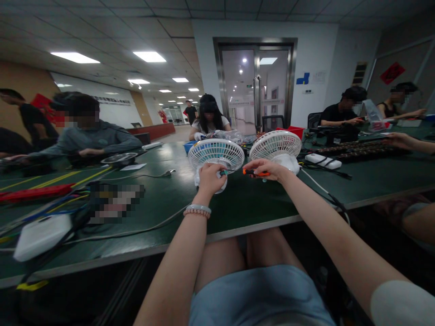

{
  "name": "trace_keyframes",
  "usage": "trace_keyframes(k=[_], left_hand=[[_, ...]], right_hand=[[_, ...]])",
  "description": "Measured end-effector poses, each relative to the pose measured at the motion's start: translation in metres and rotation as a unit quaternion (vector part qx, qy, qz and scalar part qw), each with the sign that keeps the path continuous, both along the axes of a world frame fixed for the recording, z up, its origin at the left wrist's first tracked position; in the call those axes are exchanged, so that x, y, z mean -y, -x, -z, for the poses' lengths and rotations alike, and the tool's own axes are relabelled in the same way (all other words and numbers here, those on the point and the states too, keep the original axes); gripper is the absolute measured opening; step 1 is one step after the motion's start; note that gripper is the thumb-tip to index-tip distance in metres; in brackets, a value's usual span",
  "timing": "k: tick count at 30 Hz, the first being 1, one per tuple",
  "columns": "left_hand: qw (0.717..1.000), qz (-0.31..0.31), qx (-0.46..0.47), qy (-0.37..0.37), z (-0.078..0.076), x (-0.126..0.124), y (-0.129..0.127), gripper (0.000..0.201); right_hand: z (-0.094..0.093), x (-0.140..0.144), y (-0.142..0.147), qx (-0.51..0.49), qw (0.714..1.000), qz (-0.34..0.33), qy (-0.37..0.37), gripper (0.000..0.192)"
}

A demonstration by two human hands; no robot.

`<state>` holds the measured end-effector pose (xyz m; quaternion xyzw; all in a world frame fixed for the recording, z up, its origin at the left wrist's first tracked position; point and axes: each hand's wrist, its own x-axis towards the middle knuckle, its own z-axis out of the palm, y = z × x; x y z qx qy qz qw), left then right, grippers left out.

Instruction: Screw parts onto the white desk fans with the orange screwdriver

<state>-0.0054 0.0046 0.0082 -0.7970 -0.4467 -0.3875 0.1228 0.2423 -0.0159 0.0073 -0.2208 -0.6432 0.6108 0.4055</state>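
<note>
My right hand (pixel 272 171) grips an orange-and-black screwdriver (pixel 253 173), which points left toward my other hand. My left hand (pixel 211 180) is closed in front of the left white fan (pixel 217 151). A small teal piece (pixel 223 172) shows at its fingertips, too small to name. The fan's round grille faces up at a tilt, and its white base is partly hidden behind my left hand. A second white fan (pixel 276 145) stands just beyond my right hand, also tilted.
Several people sit around the green table (pixel 159 203). A white power strip (pixel 322 161) with a dark cable lies to the right. At the left are a white box (pixel 43 236), loose cables and a red strip (pixel 37 194). A red bin (pixel 291 131) stands behind the fans.
</note>
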Motion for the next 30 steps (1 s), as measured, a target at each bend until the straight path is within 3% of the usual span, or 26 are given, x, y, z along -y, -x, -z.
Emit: trace_keyframes(k=[7, 10, 13, 18, 21, 24, 30], left_hand=[[1.0, -0.012, -0.007, 0.006, 0.0, 0.0, -0.001, 0.027], [1.0, -0.008, -0.008, 0.001, 0.0, -0.001, -0.001, 0.025], [1.0, -0.001, -0.003, -0.003, 0.001, -0.001, 0.0, 0.026], [1.0, 0.003, -0.001, -0.001, 0.0, 0.001, 0.0, 0.026], [1.0, -0.001, -0.002, 0.006, -0.001, 0.003, -0.001, 0.025], [1.0, -0.001, -0.002, 0.011, -0.002, 0.004, -0.001, 0.026], [1.0, -0.003, -0.001, 0.012, -0.002, 0.004, -0.002, 0.025]], right_hand=[[-0.005, 0.003, -0.013, -0.087, 0.993, -0.067, 0.033, 0.055], [-0.008, 0.005, -0.012, -0.131, 0.989, -0.059, 0.029, 0.054], [-0.01, 0.005, -0.009, -0.17, 0.985, -0.004, 0.032, 0.041], [-0.006, -0.002, 0.0, -0.232, 0.96, 0.153, 0.041, 0.018], [-0.001, -0.006, 0.007, -0.228, 0.948, 0.222, 0.009, 0.02], [0.001, -0.009, 0.011, -0.211, 0.946, 0.246, -0.027, 0.026], [0.005, -0.019, 0.01, -0.231, 0.917, 0.323, -0.038, 0.026]])
